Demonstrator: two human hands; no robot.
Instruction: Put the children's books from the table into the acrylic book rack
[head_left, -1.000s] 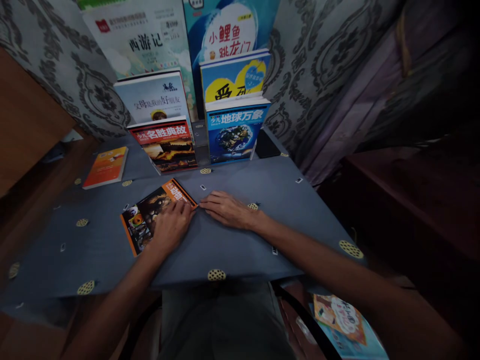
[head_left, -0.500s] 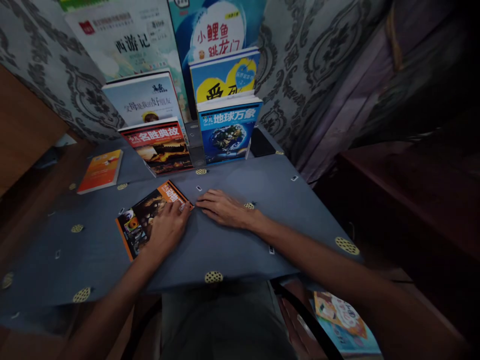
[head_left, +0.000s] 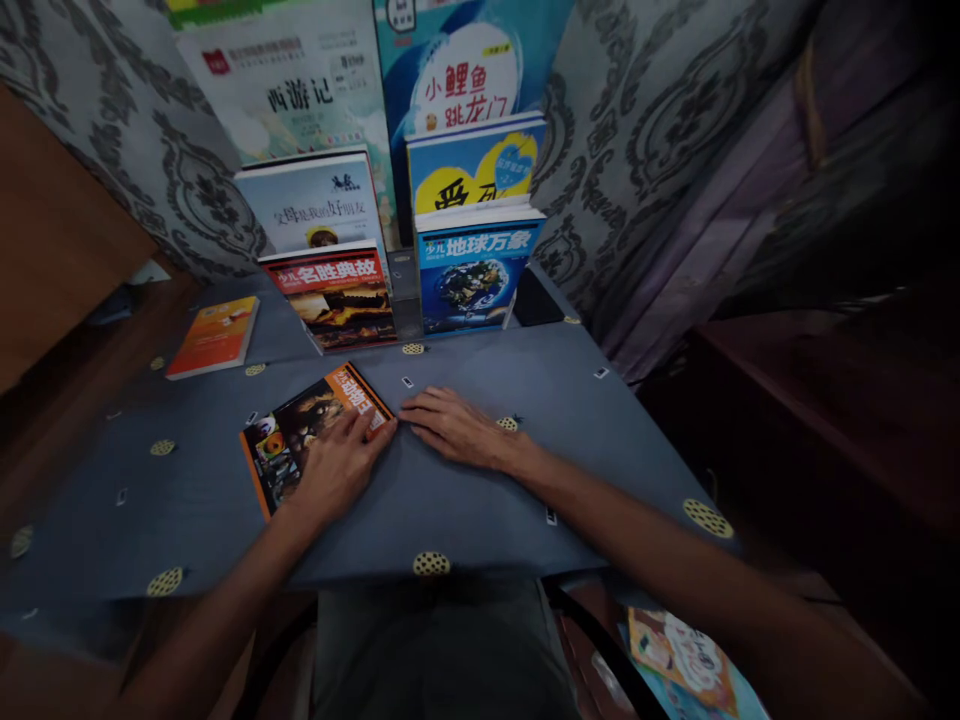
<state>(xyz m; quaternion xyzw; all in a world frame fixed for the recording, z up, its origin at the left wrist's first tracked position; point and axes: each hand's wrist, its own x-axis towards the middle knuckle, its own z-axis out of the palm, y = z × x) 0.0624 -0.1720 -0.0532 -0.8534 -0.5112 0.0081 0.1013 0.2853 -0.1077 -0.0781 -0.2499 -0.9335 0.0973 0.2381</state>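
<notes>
Lying flat and aslant on the near part of the table [head_left: 480,520], the black book [head_left: 300,420], edged in orange, was partly covered by the left hand [head_left: 341,465]. That hand was laid palm down across the cover, its fingers unclenched and lightly bent toward the book's right corner. Just beside that corner, the right hand [head_left: 450,425] was rested palm down on the tabletop, its fingers stretched out and kept close together. Beyond the black book, the red book [head_left: 341,310] was stood upright, with the pale book [head_left: 315,200] placed behind it. To their right, the globe book [head_left: 476,285] was likewise stood upright, backed by the yellow-and-blue book [head_left: 465,170]. Farther back, the green book [head_left: 300,90] and the teal book [head_left: 465,70] were set side by side, both taller. The orange book [head_left: 214,338] was laid flat at the left, well apart from the hands. Partly hidden by the globe book, a dark flat object [head_left: 538,305] was seen. Everything was backed by grey patterned material [head_left: 615,130]. Below the table, at the right, two overlapping books [head_left: 682,650] were glimpsed.
</notes>
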